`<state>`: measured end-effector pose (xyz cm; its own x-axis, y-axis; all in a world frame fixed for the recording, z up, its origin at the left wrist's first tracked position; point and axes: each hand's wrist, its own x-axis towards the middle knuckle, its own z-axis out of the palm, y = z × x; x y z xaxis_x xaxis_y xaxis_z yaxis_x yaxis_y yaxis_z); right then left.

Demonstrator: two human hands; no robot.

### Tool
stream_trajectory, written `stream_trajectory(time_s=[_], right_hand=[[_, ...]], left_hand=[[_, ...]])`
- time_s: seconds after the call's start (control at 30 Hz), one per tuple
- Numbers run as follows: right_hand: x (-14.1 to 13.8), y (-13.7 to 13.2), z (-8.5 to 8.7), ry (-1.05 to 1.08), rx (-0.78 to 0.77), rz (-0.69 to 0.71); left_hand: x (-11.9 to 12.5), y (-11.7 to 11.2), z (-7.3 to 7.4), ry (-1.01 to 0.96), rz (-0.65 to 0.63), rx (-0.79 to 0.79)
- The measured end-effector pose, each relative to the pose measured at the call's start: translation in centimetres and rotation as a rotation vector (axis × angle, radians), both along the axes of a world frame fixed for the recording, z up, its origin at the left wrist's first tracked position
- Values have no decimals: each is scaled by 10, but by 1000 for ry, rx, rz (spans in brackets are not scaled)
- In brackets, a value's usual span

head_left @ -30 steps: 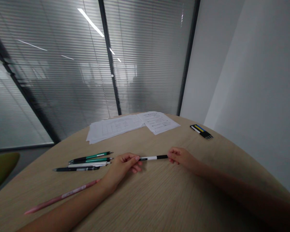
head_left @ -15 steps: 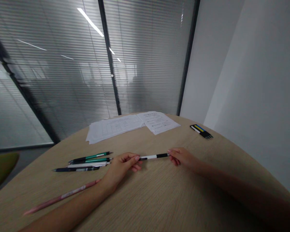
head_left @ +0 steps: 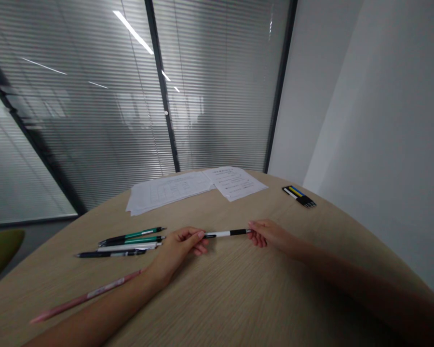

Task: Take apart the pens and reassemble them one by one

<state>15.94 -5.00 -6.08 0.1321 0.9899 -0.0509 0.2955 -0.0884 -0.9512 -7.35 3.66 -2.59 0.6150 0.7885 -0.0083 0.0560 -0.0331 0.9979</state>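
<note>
– Hands first: what are they doing?
– Both are closed on one thing. The left hand [head_left: 181,246] pinches the paler end of a black-and-white pen [head_left: 226,233] between thumb and forefinger, with the other fingers curled under. The right hand [head_left: 265,233] pinches the black end with its fingertips, knuckles up.
– And where does that pen sit?
– It spans the gap between the two hands. It lies level and crosswise, low over the middle of the round wooden table [head_left: 238,299]. Whether it touches the tabletop I cannot tell.
– What lies about the left hand?
– Just to its outer side is a small row of writing tools. Two green pens [head_left: 133,235] lie side by side, with a white pen [head_left: 128,246] close below them, then a dark pen [head_left: 108,253]. All of them point roughly the same way as the held one. A pink pencil [head_left: 83,299] lies slantwise nearer the table edge, its far end reaching the left wrist.
– And on the right?
– A bundle of pens [head_left: 299,196], black with yellow and blue showing, lies well apart from the right hand. It is near the far rim, by the white wall [head_left: 383,120].
– Anything farther back?
– Printed papers [head_left: 173,190] are spread at the far side, with one sheet set askew at the right of the stack. Behind them hang grey blinds [head_left: 94,120] on glass, and a green chair [head_left: 0,250] shows at the left edge.
</note>
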Motion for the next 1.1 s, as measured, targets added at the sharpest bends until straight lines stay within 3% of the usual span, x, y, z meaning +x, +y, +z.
stream_trajectory(time_s=[0.73,1.1], right_hand=[[-5,-3,8,134,13,-32],[20,-13,20,100,70,-119]], left_hand=[[-2,3,-1,-15,39,-30],[-2,4,1,-121,129,-118]])
